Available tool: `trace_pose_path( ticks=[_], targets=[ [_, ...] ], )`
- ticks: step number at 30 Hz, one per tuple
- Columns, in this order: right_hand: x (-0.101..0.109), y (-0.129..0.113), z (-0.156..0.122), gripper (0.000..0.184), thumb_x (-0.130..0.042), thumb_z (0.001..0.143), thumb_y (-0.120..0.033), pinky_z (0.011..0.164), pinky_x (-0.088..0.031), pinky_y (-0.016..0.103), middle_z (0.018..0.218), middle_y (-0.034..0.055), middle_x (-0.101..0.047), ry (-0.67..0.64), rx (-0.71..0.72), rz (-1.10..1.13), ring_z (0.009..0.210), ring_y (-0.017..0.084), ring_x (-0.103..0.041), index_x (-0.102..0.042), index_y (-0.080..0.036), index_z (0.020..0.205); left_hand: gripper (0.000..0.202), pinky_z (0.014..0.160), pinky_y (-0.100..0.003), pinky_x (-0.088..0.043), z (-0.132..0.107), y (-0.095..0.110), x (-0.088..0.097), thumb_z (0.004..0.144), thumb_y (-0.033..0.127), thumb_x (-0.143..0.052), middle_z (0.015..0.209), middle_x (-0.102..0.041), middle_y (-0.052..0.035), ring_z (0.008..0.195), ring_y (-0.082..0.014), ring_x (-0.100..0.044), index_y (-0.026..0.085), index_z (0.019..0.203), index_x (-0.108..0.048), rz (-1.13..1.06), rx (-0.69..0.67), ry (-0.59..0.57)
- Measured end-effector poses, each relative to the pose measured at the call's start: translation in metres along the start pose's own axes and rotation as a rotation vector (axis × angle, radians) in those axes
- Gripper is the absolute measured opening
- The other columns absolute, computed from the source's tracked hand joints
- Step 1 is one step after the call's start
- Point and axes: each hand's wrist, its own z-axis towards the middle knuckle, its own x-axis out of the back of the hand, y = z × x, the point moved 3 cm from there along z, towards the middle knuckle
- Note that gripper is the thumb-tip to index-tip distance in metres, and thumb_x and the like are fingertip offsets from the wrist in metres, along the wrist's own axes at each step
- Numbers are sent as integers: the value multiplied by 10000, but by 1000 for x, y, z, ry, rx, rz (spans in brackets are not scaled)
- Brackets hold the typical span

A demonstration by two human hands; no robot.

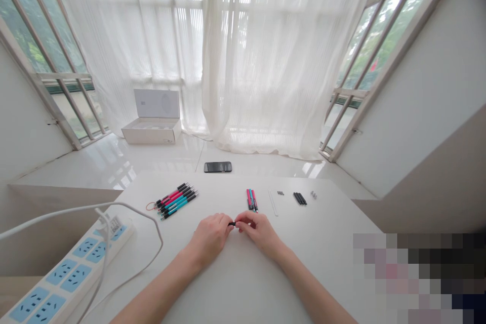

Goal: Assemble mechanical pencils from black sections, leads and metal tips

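Note:
Near the middle of the table my left hand (213,233) is closed around a pen (232,224), of which only a short black end shows. My right hand (257,228) pinches at the tip of that black end, and whatever small part lies between its fingertips is hidden. Just beyond the right hand lie several pink and teal pen barrels (251,199). To the right are thin clear refills (273,202), small dark parts (280,193), black rubber grips (299,198) and small silver tips (313,195). Off to the left rests a row of assembled pens (177,200).
A power strip (72,274) with a white cable (132,206) takes up the table's left edge. Behind the table, a black phone (217,167) and an open white box (150,134) lie on the sill before the curtain. A rubber band (151,206) is beside the assembled pens.

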Motion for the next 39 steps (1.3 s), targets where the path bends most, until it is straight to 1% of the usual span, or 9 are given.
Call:
trace_pose_path(
  ticks=[9,13,15,18,21,23,26,30,39],
  targets=[
    [10,3,0,190,-627,763,-370,575,-480,249,785,23,-681,84,-55,22,724,158,-619,-677,-196,823,244,617,-236,-451,-1,0,4,959,173,-350,882,-608,-20,718,-152,-591,235,1119,-523,28,11,-27],
    [29,9,2,247,-607,787,-426,588,-504,271,760,29,-682,145,-22,-18,689,162,-622,-672,-198,858,286,597,-223,-431,0,2,6,947,157,-358,875,-592,-11,681,-143,-578,264,1167,-507,64,7,-63],
    [52,16,3,290,-587,800,-463,623,-521,296,759,42,-686,250,10,-70,672,168,-623,-672,-193,865,270,601,-228,-431,0,2,6,946,160,-367,892,-591,-17,689,-147,-581,261,1148,-515,65,2,-68],
    [100,32,-2,352,-569,793,-510,671,-526,330,822,79,-703,531,24,-246,704,192,-635,-676,-181,859,256,611,-236,-434,-1,3,6,947,166,-372,911,-594,-22,708,-151,-587,256,1137,-517,64,-14,-75],
    [149,50,-18,345,-567,779,-477,715,-511,344,819,96,-711,800,-49,-467,718,213,-646,-683,-167,878,252,626,-243,-445,-1,2,5,945,168,-377,921,-597,-24,730,-155,-592,253,1136,-517,58,-14,-79],
    [174,62,-31,316,-550,787,-416,724,-495,346,801,105,-713,888,-138,-600,713,223,-645,-689,-154,897,247,642,-251,-456,-2,3,5,944,172,-383,927,-598,-24,749,-161,-599,252,1133,-520,47,-12,-83],
    [196,79,-43,264,-541,788,-325,695,-468,327,857,108,-720,849,-392,-806,768,237,-643,-704,-176,933,244,667,-256,-470,-2,3,6,949,182,-378,940,-604,-27,785,-166,-608,254,1131,-524,36,-5,-97],
    [201,96,-46,270,-522,799,-307,633,-447,307,912,118,-711,746,-713,-887,818,251,-639,-721,-231,964,248,683,-254,-474,-2,3,7,955,193,-370,966,-612,-33,800,-163,-611,255,1134,-529,42,4,-118],
    [209,110,-35,287,-536,780,-400,600,-443,324,904,109,-723,811,-741,-826,838,283,-644,-730,-257,935,242,688,-257,-471,-2,4,7,952,184,-376,964,-611,-33,821,-166,-610,254,1119,-535,41,-13,-129]
  ],
)
